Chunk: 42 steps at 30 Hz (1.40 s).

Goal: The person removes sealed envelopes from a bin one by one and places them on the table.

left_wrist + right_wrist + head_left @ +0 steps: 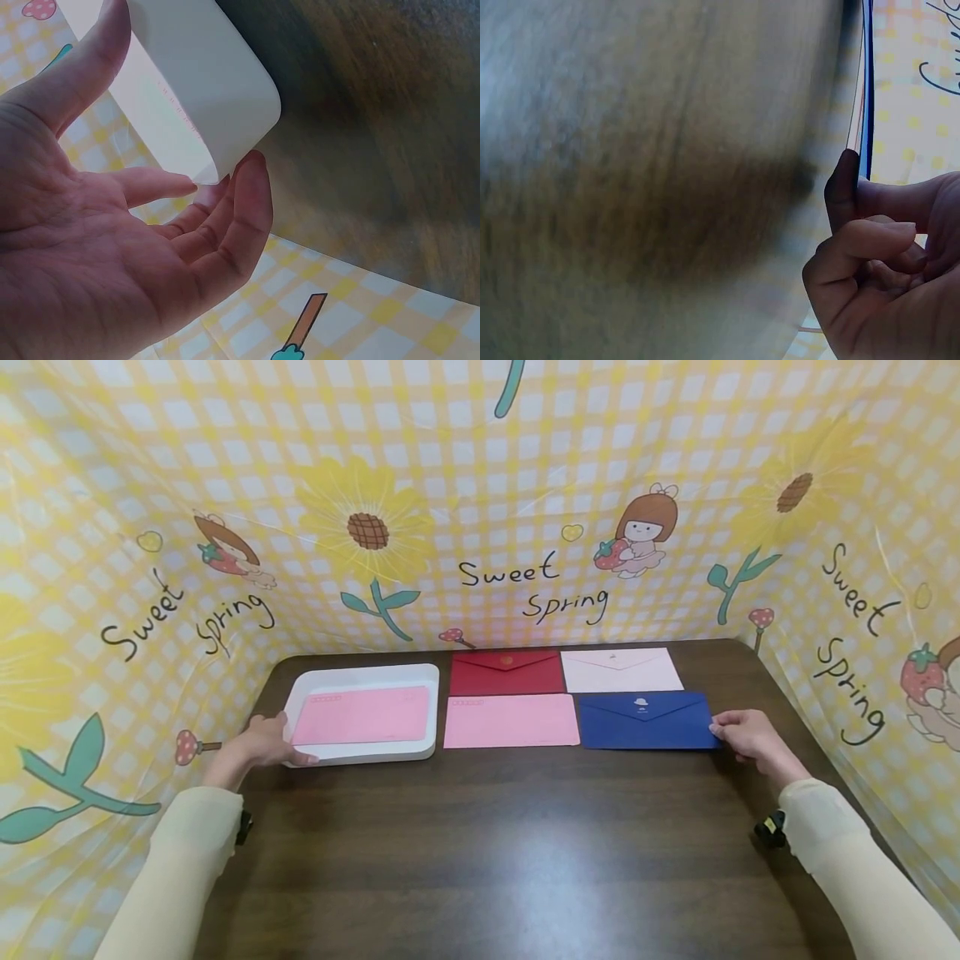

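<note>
At the left of the table, my left hand (264, 743) holds the left end of a white tray (375, 752). The left wrist view shows the thumb on one side of the tray and fingers curled at its corner. A pink envelope (363, 717) lies inside the tray. Over on the right, my right hand (752, 739) pinches the right edge of a blue envelope (637, 733) between thumb and finger. That envelope appears edge-on as a thin blue strip in the right wrist view, the other fingers curled below the pinch.
A second pink envelope (512, 722) lies between the tray and the blue one. Behind are a red envelope (505, 681) and a white envelope (621, 675). Yellow checked cloth (480, 510) hangs behind and on both sides of the brown wooden table (480, 843).
</note>
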Motion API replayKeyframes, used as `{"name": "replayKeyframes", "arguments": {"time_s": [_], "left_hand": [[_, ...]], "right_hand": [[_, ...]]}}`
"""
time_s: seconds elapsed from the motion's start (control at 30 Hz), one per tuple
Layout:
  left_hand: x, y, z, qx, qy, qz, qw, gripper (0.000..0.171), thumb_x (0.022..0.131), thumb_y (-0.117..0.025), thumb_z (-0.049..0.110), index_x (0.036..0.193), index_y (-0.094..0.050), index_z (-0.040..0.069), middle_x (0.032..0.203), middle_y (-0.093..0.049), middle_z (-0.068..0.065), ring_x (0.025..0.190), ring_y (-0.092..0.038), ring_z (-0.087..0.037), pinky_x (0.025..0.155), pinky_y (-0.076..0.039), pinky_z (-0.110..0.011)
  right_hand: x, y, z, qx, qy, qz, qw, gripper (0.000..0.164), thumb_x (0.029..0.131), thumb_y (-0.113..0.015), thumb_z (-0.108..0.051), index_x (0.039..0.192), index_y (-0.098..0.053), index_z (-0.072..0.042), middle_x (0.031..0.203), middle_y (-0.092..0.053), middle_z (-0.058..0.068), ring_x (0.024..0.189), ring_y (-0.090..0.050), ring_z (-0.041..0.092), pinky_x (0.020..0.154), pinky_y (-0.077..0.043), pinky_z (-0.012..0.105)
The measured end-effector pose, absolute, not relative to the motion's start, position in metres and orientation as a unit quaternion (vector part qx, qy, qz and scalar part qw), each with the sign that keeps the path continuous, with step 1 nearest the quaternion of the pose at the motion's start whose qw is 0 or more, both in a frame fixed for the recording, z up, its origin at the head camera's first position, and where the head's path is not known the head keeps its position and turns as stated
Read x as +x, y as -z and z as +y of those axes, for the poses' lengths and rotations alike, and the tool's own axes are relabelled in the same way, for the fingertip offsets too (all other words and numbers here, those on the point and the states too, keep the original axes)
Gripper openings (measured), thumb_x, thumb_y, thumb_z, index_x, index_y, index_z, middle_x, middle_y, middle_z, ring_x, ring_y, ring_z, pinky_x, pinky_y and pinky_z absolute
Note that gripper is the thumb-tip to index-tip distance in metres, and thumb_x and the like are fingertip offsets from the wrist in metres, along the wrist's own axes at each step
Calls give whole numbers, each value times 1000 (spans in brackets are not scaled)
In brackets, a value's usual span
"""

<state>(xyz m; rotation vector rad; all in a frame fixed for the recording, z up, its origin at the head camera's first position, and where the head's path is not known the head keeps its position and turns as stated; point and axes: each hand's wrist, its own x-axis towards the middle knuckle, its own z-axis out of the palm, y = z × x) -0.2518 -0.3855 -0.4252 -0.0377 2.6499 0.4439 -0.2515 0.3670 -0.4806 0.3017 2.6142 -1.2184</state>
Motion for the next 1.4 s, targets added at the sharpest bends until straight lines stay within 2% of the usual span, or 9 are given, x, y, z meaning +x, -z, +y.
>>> {"name": "replayKeyframes", "arguments": {"time_s": [0.1,0.23,0.33,0.5,0.67,1.0,1.2,1.3,1.4], "left_hand": [[-252,426,-386,-14,-161,961,227,128,83,-87,45,150,-7,-29,149,-10,-58,137,-17,-68,112,-24,-75],[-260,436,-394,-12,-164,959,229,140,76,-89,57,150,-8,-29,148,-11,-58,137,-17,-69,112,-24,-76],[-263,440,-396,-13,-160,961,228,140,76,-89,59,150,-9,-29,149,-13,-58,136,-19,-68,112,-25,-75],[-255,427,-387,-12,-144,964,223,126,83,-88,45,148,-11,-31,148,-15,-58,135,-21,-66,112,-26,-74],[-254,423,-385,-9,-141,965,222,123,85,-86,44,148,-11,-31,148,-16,-57,135,-21,-66,112,-27,-73],[-253,423,-384,-10,-143,964,225,123,85,-86,43,148,-11,-31,148,-15,-58,135,-21,-66,112,-26,-74],[-253,425,-383,-20,-150,962,228,124,84,-87,43,149,-10,-30,150,-14,-56,137,-20,-65,113,-25,-74],[-254,426,-384,-21,-154,961,229,126,83,-87,44,150,-10,-29,150,-13,-56,138,-18,-65,113,-24,-74],[-254,427,-385,-20,-152,962,227,126,83,-87,44,150,-10,-30,150,-13,-56,138,-19,-65,113,-24,-74]], "right_hand": [[-251,482,366,102,407,901,107,40,105,-59,-13,129,-58,19,105,-66,21,78,-55,22,60,-51,35],[-251,483,366,103,398,907,94,40,105,-60,-13,128,-60,19,111,-66,27,79,-56,24,60,-52,36],[-252,484,366,108,391,909,94,40,105,-60,-13,129,-61,18,117,-65,31,82,-57,27,61,-52,37],[-254,484,364,114,377,914,99,40,105,-60,-14,131,-62,17,124,-62,35,90,-58,32,64,-52,35],[-254,480,361,126,362,919,93,37,104,-62,-14,128,-64,15,120,-63,33,90,-57,34,65,-49,35],[-257,484,360,120,338,930,73,36,104,-62,-16,123,-68,14,126,-63,37,106,-59,43,85,-51,51],[-254,484,359,85,311,946,29,31,101,-63,-15,117,-72,10,120,-68,33,103,-62,45,77,-50,47],[-246,479,349,56,273,960,5,32,101,-61,-15,122,-70,7,121,-68,31,103,-64,49,72,-51,52],[-234,474,329,20,226,974,4,37,102,-59,-16,131,-65,5,127,-62,34,108,-61,55,73,-52,64]]}}
